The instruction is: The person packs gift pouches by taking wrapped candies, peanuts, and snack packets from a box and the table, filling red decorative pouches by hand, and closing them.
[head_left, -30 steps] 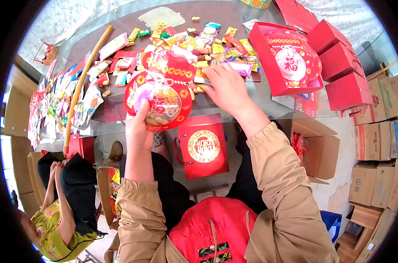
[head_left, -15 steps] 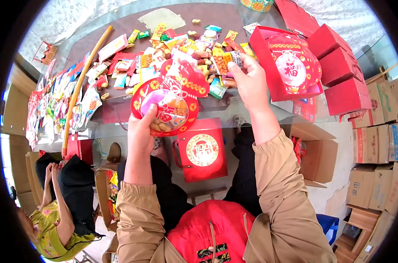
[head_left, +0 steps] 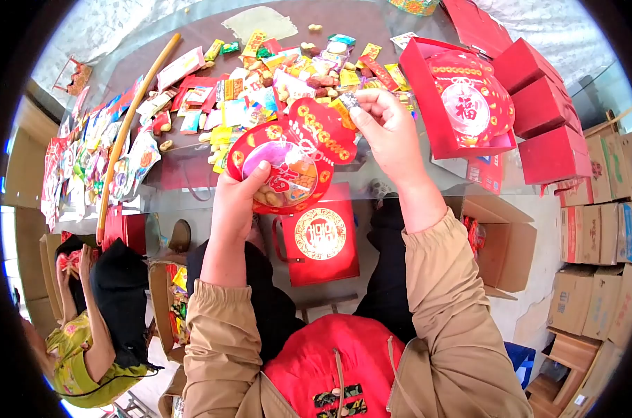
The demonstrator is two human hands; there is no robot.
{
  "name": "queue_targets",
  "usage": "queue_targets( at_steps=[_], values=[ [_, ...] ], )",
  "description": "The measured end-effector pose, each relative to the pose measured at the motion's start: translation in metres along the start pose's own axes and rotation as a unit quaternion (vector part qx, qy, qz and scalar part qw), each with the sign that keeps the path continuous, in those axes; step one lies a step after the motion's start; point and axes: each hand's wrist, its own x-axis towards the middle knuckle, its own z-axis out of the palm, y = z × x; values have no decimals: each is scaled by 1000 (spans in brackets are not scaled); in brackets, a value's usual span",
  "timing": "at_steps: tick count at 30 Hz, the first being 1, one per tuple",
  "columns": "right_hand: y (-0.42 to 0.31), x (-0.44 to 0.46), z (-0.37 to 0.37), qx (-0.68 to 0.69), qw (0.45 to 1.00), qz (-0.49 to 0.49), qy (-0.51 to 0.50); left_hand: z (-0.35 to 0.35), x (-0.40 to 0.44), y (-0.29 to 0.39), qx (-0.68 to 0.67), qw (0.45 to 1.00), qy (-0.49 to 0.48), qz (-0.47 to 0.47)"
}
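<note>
My left hand (head_left: pixel 233 209) is closed on the lower left edge of a red pouch (head_left: pixel 323 182) with gold coin prints, thumb on its front. Peanuts and wrapped sweets show through the pouch's round clear window. My right hand (head_left: pixel 389 132) pinches a small black, white and yellow snack packet (head_left: pixel 346 106) beside the upper right part of the pouch. Whether the packet touches the pouch, I cannot tell. Behind both hands lies a heap of wrapped snacks and peanuts (head_left: pixel 288 76) on the glass-topped table (head_left: pixel 183 157).
An open red box (head_left: pixel 419 90) holding similar pouches stands at the right, next to several red boxes (head_left: pixel 554 155). A wooden stick (head_left: pixel 129 118) crosses the snacks at left. Below the table edge is a red gift box (head_left: pixel 321 268). Another person (head_left: pixel 96 334) sits at lower left.
My left hand and the pouch have shifted slightly right. My right hand has moved left with the packet, closer to the pouch. A red item now shows in the other person's hands.
</note>
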Motion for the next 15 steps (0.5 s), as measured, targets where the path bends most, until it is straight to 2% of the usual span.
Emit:
queue_targets(
  at_steps=[3,7,9,12,15],
  values=[
    [5,-1,-1,-41,999,-9,-31,5,-1,1,-10,1000,-9,6],
    [-4,-3,5,-14,998,20,-60,-6,1,0,44,998,-36,-41],
    [-7,-5,4,5,997,30,-72,-4,3,-5,41,999,-22,-11],
    [2,-2,-2,-20,990,68,-120,-14,5,-7,58,997,-40,-21],
    [-6,-4,1,13,976,119,-181,-15,2,-3,58,997,-46,-35]
  ],
)
